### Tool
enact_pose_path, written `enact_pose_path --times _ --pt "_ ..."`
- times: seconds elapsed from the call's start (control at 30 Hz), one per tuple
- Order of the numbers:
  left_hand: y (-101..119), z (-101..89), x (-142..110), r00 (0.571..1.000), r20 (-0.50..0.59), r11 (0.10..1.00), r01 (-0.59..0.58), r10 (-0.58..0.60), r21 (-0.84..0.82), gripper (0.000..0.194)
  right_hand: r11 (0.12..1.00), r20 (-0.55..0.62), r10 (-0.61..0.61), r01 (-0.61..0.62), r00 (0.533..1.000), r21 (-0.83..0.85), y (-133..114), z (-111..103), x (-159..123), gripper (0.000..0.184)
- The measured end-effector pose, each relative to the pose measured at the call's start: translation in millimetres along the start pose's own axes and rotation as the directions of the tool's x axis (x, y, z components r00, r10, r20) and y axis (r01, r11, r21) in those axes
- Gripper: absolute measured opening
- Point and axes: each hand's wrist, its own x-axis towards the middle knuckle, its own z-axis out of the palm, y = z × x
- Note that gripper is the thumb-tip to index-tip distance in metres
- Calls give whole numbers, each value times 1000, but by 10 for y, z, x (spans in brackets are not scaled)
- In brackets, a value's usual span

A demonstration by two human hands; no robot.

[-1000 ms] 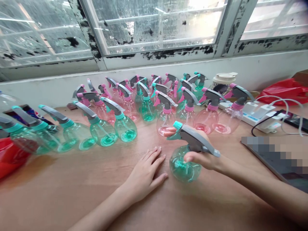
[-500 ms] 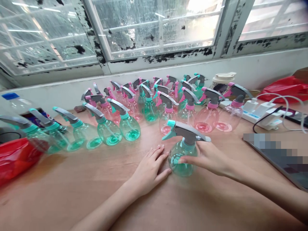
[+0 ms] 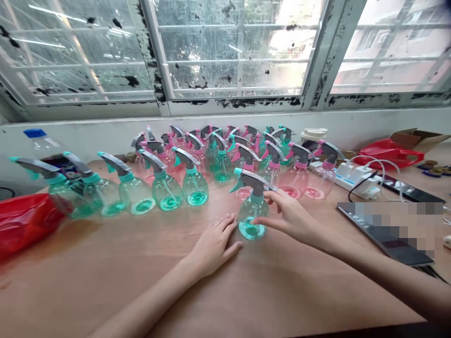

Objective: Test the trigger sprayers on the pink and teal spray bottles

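A clear green spray bottle with a grey and teal trigger head stands upright on the table in front of me. Round its right side my right hand is curled, thumb across the front of the body and fingers behind, partly hidden. My left hand lies flat on the wooden table, fingers stretched out, just left of the bottle's base. Past it, a row of green spray bottles runs off to the left. Pink spray bottles stand behind and to the right of the held one.
At the left edge lies a red plastic bag, near a blue-capped bottle. A power strip with white plugs and cables is on the right, beside a dark tablet-like device. Another red bag sits farther back.
The view has tilted up and shifted a little. My right hand stays at the green spray bottle, its fingers now higher near the neck. The left hand still lies flat.
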Motion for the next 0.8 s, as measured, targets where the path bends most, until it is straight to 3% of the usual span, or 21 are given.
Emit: enact_pose_path --times 0.17,0.33,0.53,0.8 --pt "-218 -140 -365 999 -33 999 39 -38 22 38 1000 77 26 -27 997 2 -115 160 292 48" --pt "-419 -264 -670 991 -84 991 110 -104 76 36 995 42 94 -94 995 12 -211 413 578 58" --pt "-457 -266 -720 987 -109 990 128 -120 67 35 991 22 133 -133 991 -26 -242 641 875 56" --pt "-463 -232 -714 989 -88 989 127 -120 78 37 980 0 175 -175 985 -93 -268 749 1075 59"
